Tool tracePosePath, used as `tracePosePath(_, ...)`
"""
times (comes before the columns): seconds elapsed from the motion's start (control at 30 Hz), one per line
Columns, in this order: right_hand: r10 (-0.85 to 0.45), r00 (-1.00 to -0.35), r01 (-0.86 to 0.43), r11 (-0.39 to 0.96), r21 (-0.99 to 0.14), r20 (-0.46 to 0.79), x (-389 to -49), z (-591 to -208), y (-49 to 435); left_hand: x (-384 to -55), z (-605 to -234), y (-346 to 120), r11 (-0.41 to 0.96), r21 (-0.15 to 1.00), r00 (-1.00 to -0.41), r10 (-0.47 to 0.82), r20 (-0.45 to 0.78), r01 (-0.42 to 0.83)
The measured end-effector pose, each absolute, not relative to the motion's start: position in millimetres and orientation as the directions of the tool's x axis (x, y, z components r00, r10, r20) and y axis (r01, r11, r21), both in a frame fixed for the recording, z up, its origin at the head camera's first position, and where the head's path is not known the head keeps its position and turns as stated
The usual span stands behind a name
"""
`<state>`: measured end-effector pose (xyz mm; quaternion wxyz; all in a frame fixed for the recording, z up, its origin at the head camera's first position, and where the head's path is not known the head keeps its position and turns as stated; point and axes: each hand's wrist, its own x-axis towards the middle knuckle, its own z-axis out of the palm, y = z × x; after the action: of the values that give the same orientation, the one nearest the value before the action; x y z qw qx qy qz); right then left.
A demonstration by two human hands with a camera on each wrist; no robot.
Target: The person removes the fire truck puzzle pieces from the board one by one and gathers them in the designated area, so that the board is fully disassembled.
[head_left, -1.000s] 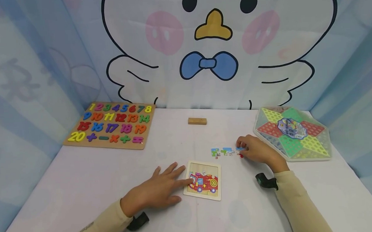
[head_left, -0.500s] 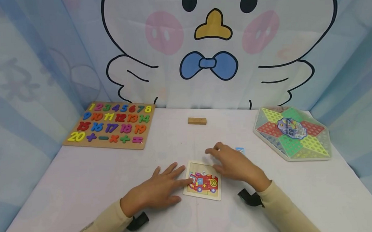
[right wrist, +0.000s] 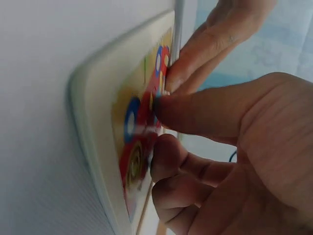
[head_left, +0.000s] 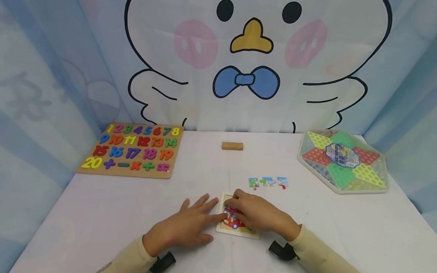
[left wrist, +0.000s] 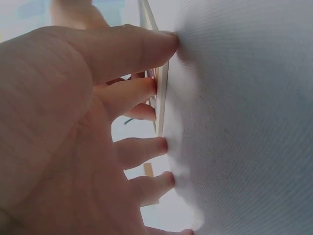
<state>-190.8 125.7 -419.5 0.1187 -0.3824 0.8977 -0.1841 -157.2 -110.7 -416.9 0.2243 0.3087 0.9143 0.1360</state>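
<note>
A small square jigsaw puzzle board point(head_left: 223, 229) with a red truck picture lies on the table. My left hand point(head_left: 187, 226) rests flat with spread fingers. Its index finger touches the board's left side, and the other fingertips are on the cloth in the left wrist view. Over the board is my right hand point(head_left: 259, 213), covering much of the picture. In the right wrist view its thumb point(right wrist: 195, 111) and curled fingers touch the truck picture; whether they pinch a piece is hidden. Beyond the board, three loose puzzle pieces point(head_left: 268, 182) lie in a row.
At the back left lies a wooden number board point(head_left: 132, 149) with colourful digits. A small wooden block point(head_left: 232, 146) is at the back middle. The hexagonal game box point(head_left: 342, 162) sits at the back right. A printed curtain point(head_left: 239, 111) hangs behind the white table.
My right hand has moved left and nearer, from the rightmost loose piece across the row onto the puzzle board. The three loose pieces now show fully. My left hand has stayed put.
</note>
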Motion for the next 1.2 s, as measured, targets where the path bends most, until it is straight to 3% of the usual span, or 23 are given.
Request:
tracePosePath(0.47, -0.739, -0.673, -0.618, 0.594, -0.514, -0.044, -192.1, -428.0, 126.2, -162.5, -410.4, -115.3, 0.74, 0.448, -0.641, 0.665, -0.382, 0.501)
tracePosePath(0.73, -0.755, -0.656, -0.63, 0.559, -0.538, -0.016, -192.3, -430.4, 123.3, -161.1, -406.7, -116.6, 0.766, 0.428, -0.652, 0.638, -0.41, 0.48)
tracePosePath(1.2, -0.708, -0.705, -0.561, 0.577, -0.594, -0.021, -194.0, -435.8, 120.2, -159.7, -407.6, -116.0, 0.769, 0.434, -0.668, 0.631, -0.395, 0.47)
